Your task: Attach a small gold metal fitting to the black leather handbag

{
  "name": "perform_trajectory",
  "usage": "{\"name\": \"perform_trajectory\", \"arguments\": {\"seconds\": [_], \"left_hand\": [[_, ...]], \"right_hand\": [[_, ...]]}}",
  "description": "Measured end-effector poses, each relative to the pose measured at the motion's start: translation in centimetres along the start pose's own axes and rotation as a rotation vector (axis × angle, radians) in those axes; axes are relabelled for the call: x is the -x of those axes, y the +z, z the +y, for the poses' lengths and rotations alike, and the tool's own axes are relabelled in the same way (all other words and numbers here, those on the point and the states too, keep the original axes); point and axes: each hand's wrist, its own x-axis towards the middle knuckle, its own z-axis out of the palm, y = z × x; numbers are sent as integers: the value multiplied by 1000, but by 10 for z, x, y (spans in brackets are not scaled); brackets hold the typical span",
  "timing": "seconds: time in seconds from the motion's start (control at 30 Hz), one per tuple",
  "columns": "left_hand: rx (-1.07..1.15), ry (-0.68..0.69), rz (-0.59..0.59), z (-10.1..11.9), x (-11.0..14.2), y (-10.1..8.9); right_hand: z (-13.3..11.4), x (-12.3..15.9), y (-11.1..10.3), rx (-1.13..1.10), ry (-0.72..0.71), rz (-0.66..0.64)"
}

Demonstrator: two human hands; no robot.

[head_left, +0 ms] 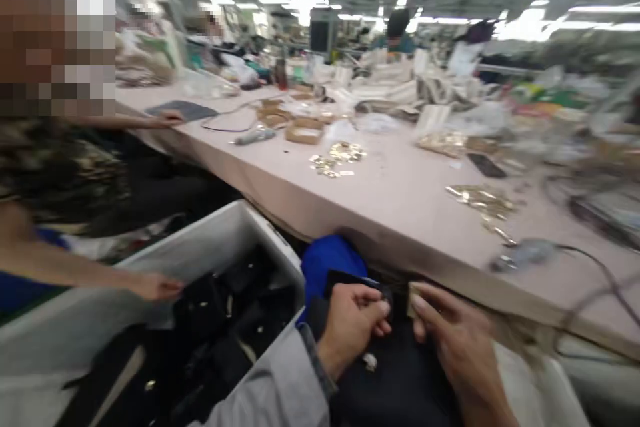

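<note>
At the bottom centre of the frame, the left hand [353, 320] pinches the edge of a dark fabric piece [400, 380] with fingers closed, and the right hand [457, 340] grips a small beige tag [413, 299] just under the table [400, 207] edge. Lower left, a co-worker's hand [157, 287] rests on a white bin [200, 250].

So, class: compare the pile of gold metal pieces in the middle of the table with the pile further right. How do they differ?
The middle gold pile lies farther from the person's hands, near the small cardboard boxes; the right gold pile sits nearer the table edge, by a cabled tool. The middle pile is compact and roundish; the right one trails out in a line. Both are shiny gold pieces loose on the pale tabletop.
</note>
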Motion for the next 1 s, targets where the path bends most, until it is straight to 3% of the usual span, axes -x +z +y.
{"name": "perform_trajectory", "arguments": {"seconds": [0.07,0.13,0.3,0.47,0.77,1.0], "left_hand": [[-16,-2,-95,-11,-5,23],[-47,34,-114,-10,-6,26],[-106,80,-135,-1,-1,19],[-115,95,-149,-3,0,21],[-118,106,-194,2,0,16],[-129,152,-231,4,2,12]], "right_hand": [[-3,23,-36,30,52,95],[-4,30,-43,-22,72,114],[-5,25,-29,-103,79,73],[-6,28,-30,-115,76,56],[-20,29,-13,-1,-17,-74],[-18,29,-1,89,-40,-75]]}}
